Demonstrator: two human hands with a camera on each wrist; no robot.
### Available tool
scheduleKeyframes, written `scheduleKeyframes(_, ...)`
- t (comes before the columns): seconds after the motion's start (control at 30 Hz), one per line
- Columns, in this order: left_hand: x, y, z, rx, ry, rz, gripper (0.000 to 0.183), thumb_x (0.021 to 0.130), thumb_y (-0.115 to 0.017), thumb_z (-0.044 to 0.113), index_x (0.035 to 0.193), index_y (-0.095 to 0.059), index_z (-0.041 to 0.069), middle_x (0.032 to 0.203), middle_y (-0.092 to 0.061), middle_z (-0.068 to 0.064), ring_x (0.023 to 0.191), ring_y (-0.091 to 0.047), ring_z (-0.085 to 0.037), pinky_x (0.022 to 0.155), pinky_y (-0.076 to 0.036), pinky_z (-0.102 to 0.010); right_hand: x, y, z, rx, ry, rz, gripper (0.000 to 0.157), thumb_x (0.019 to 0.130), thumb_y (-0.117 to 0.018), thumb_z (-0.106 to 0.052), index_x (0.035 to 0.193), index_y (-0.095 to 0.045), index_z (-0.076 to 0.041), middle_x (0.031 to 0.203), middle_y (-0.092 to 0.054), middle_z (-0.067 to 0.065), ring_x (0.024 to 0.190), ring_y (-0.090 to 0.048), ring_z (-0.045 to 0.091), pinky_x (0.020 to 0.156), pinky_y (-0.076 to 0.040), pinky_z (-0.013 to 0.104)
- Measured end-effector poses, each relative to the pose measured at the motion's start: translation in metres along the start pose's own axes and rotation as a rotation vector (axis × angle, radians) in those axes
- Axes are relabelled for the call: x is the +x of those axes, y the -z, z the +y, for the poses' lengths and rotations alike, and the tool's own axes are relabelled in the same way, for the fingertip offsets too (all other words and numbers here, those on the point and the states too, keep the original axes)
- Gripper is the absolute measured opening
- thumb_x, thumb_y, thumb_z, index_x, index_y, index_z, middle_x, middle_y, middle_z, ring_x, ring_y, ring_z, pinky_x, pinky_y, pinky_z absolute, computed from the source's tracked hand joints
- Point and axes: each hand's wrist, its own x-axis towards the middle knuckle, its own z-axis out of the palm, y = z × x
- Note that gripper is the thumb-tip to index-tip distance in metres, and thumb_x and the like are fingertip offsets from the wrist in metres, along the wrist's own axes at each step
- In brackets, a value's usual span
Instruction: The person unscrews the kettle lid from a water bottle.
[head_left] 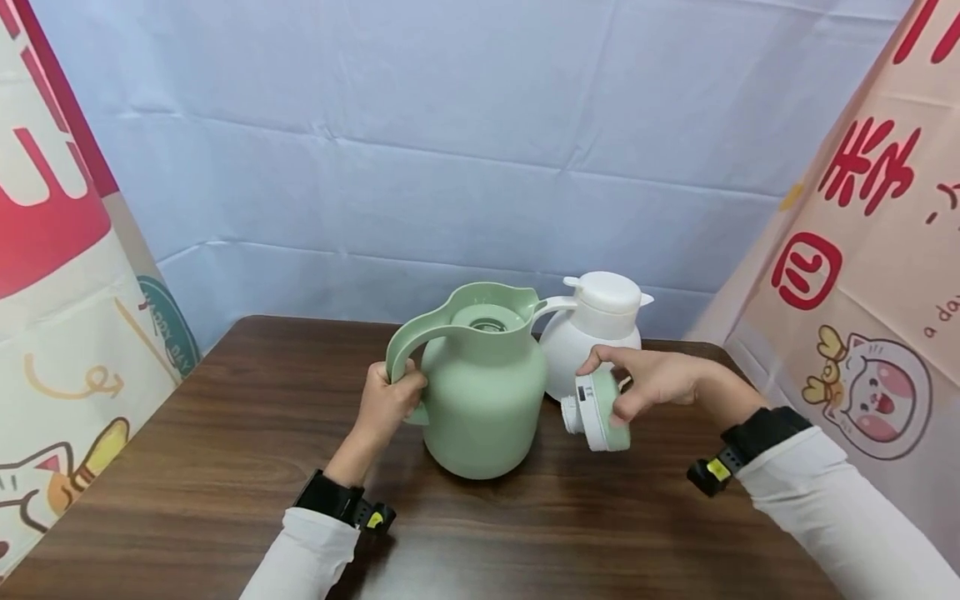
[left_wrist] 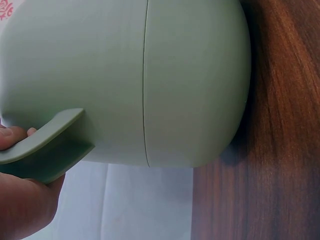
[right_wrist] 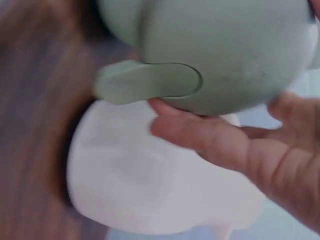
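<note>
A green thermos jug stands upright on the table, its mouth uncovered. My left hand grips the jug's handle; in the left wrist view the thumb and fingers wrap the handle's lower end. To the right of the jug, my right hand holds the green and white lid in the air, tipped sideways with its white threaded plug pointing left. The right wrist view shows the lid's green top and its lever, with fingers along its edge.
Behind the lid stands a white thermos jug with its own lid on, partly hidden by the green jug and my right hand. The dark wooden table reaches back to a pale blue cloth. Printed cloths hang at both sides.
</note>
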Motion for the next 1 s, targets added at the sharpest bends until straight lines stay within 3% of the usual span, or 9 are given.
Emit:
scheduleKeyframes(0.2, 0.0, 0.001, 0.002, 0.005, 0.008, 0.008, 0.041, 0.08, -0.043, -0.01, 0.047, -0.03, 0.01, 0.039, -0.029, 0.011, 0.037, -0.027, -0.014, 0.046, -0.028, -0.025, -0.004, -0.026, 0.024, 0.06, 0.096, 0.332, 0.065, 0.068, -0.064, -0.003, 0.121, -0.026, 0.003, 0.111, -0.039, 0.027, 0.092, -0.052, 0.03, 0.073, -0.05, 0.045)
scheduleKeyframes(0.37, -0.002, 0.001, 0.001, 0.013, 0.007, 0.006, 0.041, 0.081, -0.043, -0.01, 0.047, -0.03, 0.01, 0.04, -0.028, 0.011, 0.037, -0.027, -0.014, 0.047, -0.029, -0.026, -0.006, -0.053, 0.039, 0.003, 0.16, 0.577, 0.07, 0.076, -0.063, -0.009, 0.137, -0.03, -0.01, 0.113, -0.044, 0.025, 0.097, -0.048, 0.03, 0.073, -0.049, 0.04)
scheduleKeyframes(0.5, -0.001, 0.001, 0.001, 0.022, -0.001, 0.002, 0.041, 0.081, -0.043, -0.01, 0.047, -0.03, 0.008, 0.04, -0.029, 0.01, 0.037, -0.028, -0.015, 0.047, -0.029, -0.026, -0.005, -0.068, 0.046, -0.052, 0.195, 0.748, 0.065, 0.078, -0.064, -0.01, 0.136, -0.035, -0.009, 0.112, -0.045, 0.02, 0.095, -0.044, 0.03, 0.069, -0.048, 0.04)
scheduleKeyframes(0.7, 0.001, 0.004, -0.009, 0.008, -0.006, 0.012, 0.04, 0.081, -0.044, -0.01, 0.047, -0.03, 0.006, 0.04, -0.03, 0.01, 0.037, -0.028, -0.015, 0.045, -0.029, -0.026, -0.003, -0.082, 0.052, -0.096, 0.211, 0.894, 0.065, 0.073, -0.07, -0.01, 0.125, -0.032, -0.004, 0.111, -0.044, 0.018, 0.096, -0.044, 0.027, 0.068, -0.046, 0.04)
scheduleKeyframes(0.83, 0.004, 0.007, -0.023, -0.002, -0.007, 0.015, 0.04, 0.081, -0.046, -0.008, 0.047, -0.031, 0.004, 0.039, -0.03, 0.005, 0.036, -0.029, -0.017, 0.045, -0.03, -0.027, -0.003, -0.092, 0.058, -0.127, 0.152, 0.982, 0.072, 0.07, -0.075, -0.016, 0.12, -0.025, -0.003, 0.111, -0.043, 0.02, 0.097, -0.046, 0.025, 0.073, -0.043, 0.039)
scheduleKeyframes(1.0, 0.004, 0.006, -0.029, 0.0, -0.03, 0.02, 0.038, 0.081, -0.047, -0.004, 0.047, -0.03, 0.004, 0.039, -0.028, 0.001, 0.036, -0.028, -0.018, 0.045, -0.03, -0.027, 0.0, -0.102, 0.065, -0.139, 0.105, 1.122, 0.077, 0.062, -0.082, -0.019, 0.106, -0.022, -0.001, 0.109, -0.042, 0.019, 0.099, -0.045, 0.024, 0.081, -0.035, 0.037)
